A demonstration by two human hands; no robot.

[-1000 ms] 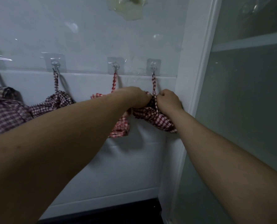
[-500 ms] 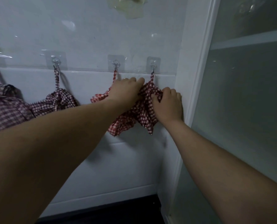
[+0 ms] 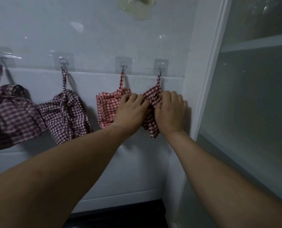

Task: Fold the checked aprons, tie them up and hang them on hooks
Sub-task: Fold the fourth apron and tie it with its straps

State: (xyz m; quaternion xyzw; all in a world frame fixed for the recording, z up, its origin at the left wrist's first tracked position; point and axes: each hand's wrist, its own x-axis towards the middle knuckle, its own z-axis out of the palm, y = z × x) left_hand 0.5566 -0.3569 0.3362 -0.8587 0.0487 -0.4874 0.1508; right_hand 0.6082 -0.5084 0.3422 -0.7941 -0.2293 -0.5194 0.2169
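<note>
Red-checked cloth of the last apron (image 3: 151,97) is bunched between the hands, its strap looped on the hook (image 3: 160,68) just above them. It is gripped by the left hand (image 3: 132,111) and the right hand (image 3: 169,112), fingers curled into its folds. Since a second ago the bundle has been lifted and gathered closer under the hook. Hanging is judged done, with only tidying left. Three other aprons (image 3: 106,109) are hung beyond the left hand, and a door (image 3: 252,96) is seen beside the right.
</note>
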